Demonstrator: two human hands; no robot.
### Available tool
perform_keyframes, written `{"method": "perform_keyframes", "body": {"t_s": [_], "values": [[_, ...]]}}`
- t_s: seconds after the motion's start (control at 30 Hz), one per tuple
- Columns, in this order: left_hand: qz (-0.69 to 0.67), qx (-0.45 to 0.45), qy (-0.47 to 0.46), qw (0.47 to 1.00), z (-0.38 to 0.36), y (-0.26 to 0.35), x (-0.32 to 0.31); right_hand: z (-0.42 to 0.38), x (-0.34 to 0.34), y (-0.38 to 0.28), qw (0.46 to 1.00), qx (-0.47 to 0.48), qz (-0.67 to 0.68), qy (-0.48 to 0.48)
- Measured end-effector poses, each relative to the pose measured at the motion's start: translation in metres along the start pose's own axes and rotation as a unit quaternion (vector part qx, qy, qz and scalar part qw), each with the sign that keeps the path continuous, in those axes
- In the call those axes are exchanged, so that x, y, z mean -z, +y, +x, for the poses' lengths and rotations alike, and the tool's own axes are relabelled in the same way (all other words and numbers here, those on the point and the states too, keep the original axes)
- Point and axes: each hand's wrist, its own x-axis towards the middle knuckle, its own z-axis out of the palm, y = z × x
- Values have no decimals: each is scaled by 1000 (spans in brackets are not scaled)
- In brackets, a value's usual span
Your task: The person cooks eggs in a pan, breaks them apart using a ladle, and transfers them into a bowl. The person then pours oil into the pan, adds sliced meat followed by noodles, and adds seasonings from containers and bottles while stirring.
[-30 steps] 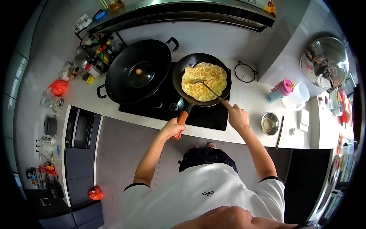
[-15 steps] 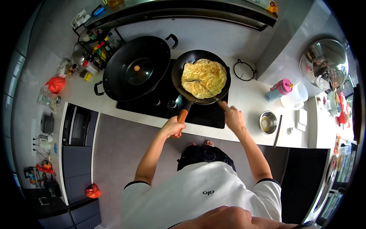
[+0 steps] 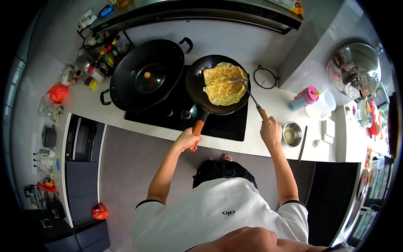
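Observation:
My left hand (image 3: pixel 187 140) grips the orange handle of a black frying pan (image 3: pixel 195 86) on the black hob (image 3: pixel 218 126). A yellow omelette (image 3: pixel 224 84) lies in the pan, bunched toward its right side. My right hand (image 3: pixel 270 130) holds a spatula (image 3: pixel 248 92) by its handle; its blade rests on the omelette's upper right edge.
A black wok with a glass lid (image 3: pixel 145 77) sits left of the pan. On the white counter (image 3: pixel 275 107) to the right are a wire trivet (image 3: pixel 265 77), a pink-capped bottle (image 3: pixel 303 98), a clear jug (image 3: pixel 321 105), a small steel bowl (image 3: pixel 291 134) and chopsticks (image 3: pixel 302 143). Condiment bottles (image 3: pixel 98 59) stand at far left.
The spatula came out from under the omelette's left part and moved to its upper right edge. My right hand shifted right. The omelette slid rightward in the pan.

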Motion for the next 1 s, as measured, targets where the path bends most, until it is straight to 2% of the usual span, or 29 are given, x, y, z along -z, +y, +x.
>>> {"method": "perform_keyframes", "body": {"t_s": [0.07,0.17,0.23,0.3,0.4,0.5,0.67,0.8,0.87,0.9,0.93,1.0], "values": [[4,2,1,1000,4,-3,0,0,-6,-16,999,10,-8,-39],[-9,6,-9,1000,3,0,1,3,-44,-13,992,117,51,-22],[-2,3,-4,1000,4,-3,2,6,-23,-10,994,100,30,-28],[2,6,-8,1000,6,-7,0,6,-13,-20,999,37,26,-30],[-3,6,-12,1000,5,-3,1,1,-44,-39,990,99,82,-54],[7,5,6,1000,4,-4,0,0,-18,-19,987,127,83,-56],[3,4,-5,1000,7,-5,3,-8,16,16,995,67,75,-21],[1,7,-10,1000,9,-8,1,-13,24,-24,995,44,-27,-84],[-6,2,-13,1000,8,-6,0,-17,-14,-30,994,82,2,-65],[-8,-3,-13,1000,5,-3,-1,-20,-19,-35,991,107,26,-74],[-12,-6,-14,1000,2,-2,-1,-21,-17,-27,989,136,36,-42],[-3,-2,-16,1000,5,-2,1,-12,-3,-7,994,97,-1,-57]]}}
